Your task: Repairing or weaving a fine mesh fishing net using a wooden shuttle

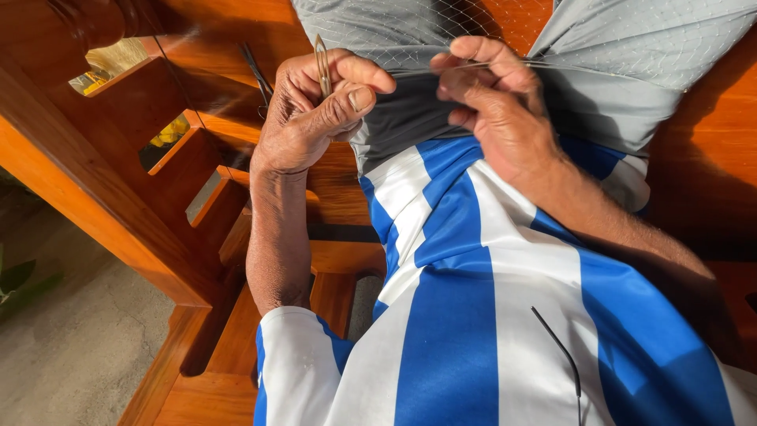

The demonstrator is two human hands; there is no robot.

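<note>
Head cam looking down: a reddish wooden bench [197, 237] with slatted cutouts sits under and left of the left hand [315, 110], bare concrete floor [87, 347] further down-left. No containers that I can spot. Left hand is closed, pinching a slim netting needle [322, 59] upright between thumb and fingers. Right hand [493, 99], just beside it, grips the thin mesh net [410, 31], which spreads over the grey shorts [599, 87] beyond both hands.

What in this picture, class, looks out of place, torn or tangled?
Nothing stands out. The left hand holds a netting needle; the right hand pinches the fine net, which lies evenly across the lap.
</note>
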